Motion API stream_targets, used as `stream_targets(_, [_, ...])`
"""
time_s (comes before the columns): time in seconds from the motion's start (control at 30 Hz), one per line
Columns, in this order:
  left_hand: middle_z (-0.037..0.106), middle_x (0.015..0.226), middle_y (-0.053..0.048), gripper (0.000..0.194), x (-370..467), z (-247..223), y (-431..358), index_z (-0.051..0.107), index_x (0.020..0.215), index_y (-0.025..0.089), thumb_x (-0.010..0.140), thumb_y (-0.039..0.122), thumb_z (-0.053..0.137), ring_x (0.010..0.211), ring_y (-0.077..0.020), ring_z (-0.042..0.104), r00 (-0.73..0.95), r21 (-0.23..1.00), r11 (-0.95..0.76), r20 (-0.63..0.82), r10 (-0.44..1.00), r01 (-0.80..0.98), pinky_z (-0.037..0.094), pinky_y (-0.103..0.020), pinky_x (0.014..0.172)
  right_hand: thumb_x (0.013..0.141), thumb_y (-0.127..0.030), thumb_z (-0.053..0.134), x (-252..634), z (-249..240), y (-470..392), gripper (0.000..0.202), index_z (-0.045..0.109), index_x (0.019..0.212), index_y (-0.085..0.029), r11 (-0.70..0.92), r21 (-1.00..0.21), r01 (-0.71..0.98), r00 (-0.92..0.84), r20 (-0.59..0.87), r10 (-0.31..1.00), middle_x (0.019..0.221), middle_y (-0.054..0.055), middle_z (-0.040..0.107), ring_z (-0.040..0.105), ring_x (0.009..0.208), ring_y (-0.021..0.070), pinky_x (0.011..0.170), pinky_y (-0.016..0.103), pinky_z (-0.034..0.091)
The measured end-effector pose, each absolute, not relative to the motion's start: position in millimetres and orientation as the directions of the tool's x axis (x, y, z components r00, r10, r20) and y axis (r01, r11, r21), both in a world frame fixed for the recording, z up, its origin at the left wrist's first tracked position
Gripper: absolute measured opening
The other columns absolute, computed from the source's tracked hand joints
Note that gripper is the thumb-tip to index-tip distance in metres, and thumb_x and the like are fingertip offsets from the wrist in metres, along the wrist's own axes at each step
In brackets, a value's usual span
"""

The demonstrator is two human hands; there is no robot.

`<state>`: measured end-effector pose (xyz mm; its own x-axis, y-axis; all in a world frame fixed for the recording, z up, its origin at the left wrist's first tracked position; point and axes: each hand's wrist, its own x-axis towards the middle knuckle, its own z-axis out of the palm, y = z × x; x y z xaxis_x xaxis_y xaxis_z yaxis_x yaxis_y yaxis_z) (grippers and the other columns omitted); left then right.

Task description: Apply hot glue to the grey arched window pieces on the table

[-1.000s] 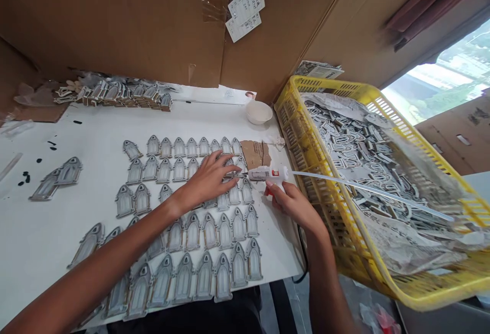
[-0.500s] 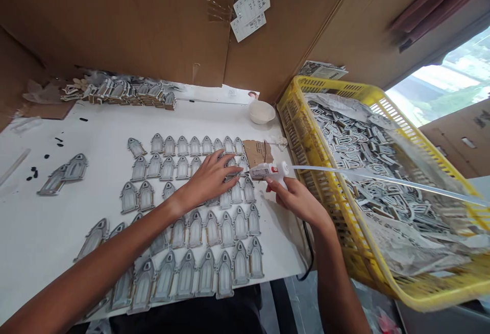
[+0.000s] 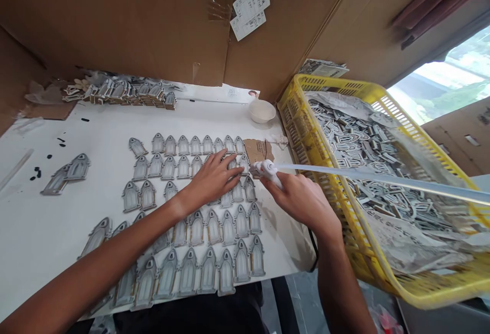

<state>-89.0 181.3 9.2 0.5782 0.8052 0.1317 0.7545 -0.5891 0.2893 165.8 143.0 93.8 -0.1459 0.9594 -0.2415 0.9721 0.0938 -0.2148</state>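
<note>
- my right fingers are wrapped round the white glue gun
- left fingers over the grey arches, can't tell if they're pinching any

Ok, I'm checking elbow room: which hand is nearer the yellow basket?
Right. The right hand holds the glue gun just left of the yellow basket; the left hand is farther off, over the rows of window-shaped pieces.

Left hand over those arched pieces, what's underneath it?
Grey arched pieces show around the left hand, some partly covered by it, on the white table. The hand hides whatever lies directly beneath, so I can't tell how many pieces are there.
</note>
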Motion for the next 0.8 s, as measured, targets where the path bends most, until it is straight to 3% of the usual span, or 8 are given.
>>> stream_targets(0.07, [0.062, 0.166, -0.015, 0.039, -88.8, 9.5, 180.7, 0.078, 0.145, 0.027, 0.117, 0.037, 0.053, 0.163, -0.0447, 0.043, 0.581, 0.289, -0.592, 0.132, 0.803, 0.752, 0.045, -0.067, 0.128, 0.113, -0.067, 0.048, 174.7, 85.4, 135.4, 0.053, 0.078, 0.099, -0.025, 0.035, -0.331, 0.943, -0.107, -0.202, 0.973, 0.091, 0.015, 0.081, 0.076, 0.086, 0.0354, 0.070, 0.037, 0.038])
stream_targets(0.13, [0.063, 0.165, -0.014, 0.039, -89.1, 9.5, 180.8, 0.078, 0.145, 0.028, 0.118, 0.037, 0.052, 0.164, -0.0439, 0.043, 0.584, 0.295, -0.593, 0.130, 0.801, 0.749, 0.045, -0.066, 0.128, 0.109, -0.073, 0.050, 184.6, 72.3, 124.4, 0.056, 0.075, 0.094, -0.025, -0.079, -0.524, 0.848, -0.035, -0.205, 0.978, 0.079, 0.009, 0.074, 0.070, 0.076, 0.0302, 0.068, 0.036, 0.040])
stream_targets(0.2, [0.063, 0.165, -0.014, 0.039, -89.7, 9.0, 181.7, 0.079, 0.144, 0.028, 0.118, 0.038, 0.053, 0.164, -0.0434, 0.042, 0.587, 0.304, -0.595, 0.127, 0.799, 0.744, 0.046, -0.065, 0.128, 0.104, -0.082, 0.053, 191.4, 58.4, 111.3, 0.063, 0.076, 0.096, -0.023, -0.197, -0.718, 0.668, 0.024, -0.244, 0.970, 0.067, 0.003, 0.062, 0.061, 0.066, 0.0242, 0.065, 0.035, 0.041])
stream_targets(0.27, [0.062, 0.165, -0.013, 0.038, -90.3, 8.0, 183.3, 0.079, 0.144, 0.027, 0.118, 0.037, 0.053, 0.164, -0.0432, 0.042, 0.593, 0.316, -0.598, 0.123, 0.796, 0.737, 0.044, -0.065, 0.129, 0.099, -0.087, 0.057, 193.2, 46.8, 98.6, 0.070, 0.079, 0.102, -0.020, -0.288, -0.829, 0.480, 0.072, -0.290, 0.954, 0.064, -0.001, 0.054, 0.053, 0.060, 0.0203, 0.060, 0.033, 0.040])
stream_targets(0.37, [0.061, 0.166, -0.012, 0.038, -90.5, 6.3, 186.3, 0.079, 0.143, 0.027, 0.118, 0.038, 0.053, 0.164, -0.0424, 0.040, 0.600, 0.337, -0.601, 0.120, 0.791, 0.725, 0.042, -0.065, 0.131, 0.093, -0.089, 0.059, 189.6, 35.2, 85.0, 0.075, 0.080, 0.106, -0.018, -0.349, -0.862, 0.367, 0.124, -0.326, 0.937, 0.062, -0.003, 0.049, 0.047, 0.056, 0.0179, 0.055, 0.031, 0.037])
stream_targets(0.67, [0.058, 0.168, -0.011, 0.037, -95.7, 7.2, 186.1, 0.072, 0.145, 0.026, 0.117, 0.043, 0.054, 0.163, -0.0405, 0.038, 0.587, 0.368, -0.585, 0.120, 0.801, 0.723, 0.039, -0.063, 0.135, 0.096, -0.088, 0.055, 185.3, 20.1, 75.5, 0.073, 0.078, 0.106, -0.019, -0.372, -0.852, 0.368, 0.171, -0.331, 0.928, 0.068, -0.001, 0.053, 0.051, 0.061, 0.0209, 0.057, 0.033, 0.039])
stream_targets(0.8, [0.056, 0.170, -0.015, 0.041, -104.4, 6.1, 177.2, 0.066, 0.149, 0.023, 0.117, 0.044, 0.052, 0.163, -0.0421, 0.038, 0.554, 0.359, -0.549, 0.100, 0.827, 0.755, 0.041, -0.066, 0.133, 0.095, -0.089, 0.054, 185.7, 29.8, 82.8, 0.075, 0.078, 0.107, -0.019, -0.318, -0.858, 0.403, 0.107, -0.301, 0.948, 0.066, -0.002, 0.053, 0.051, 0.061, 0.0199, 0.058, 0.032, 0.039])
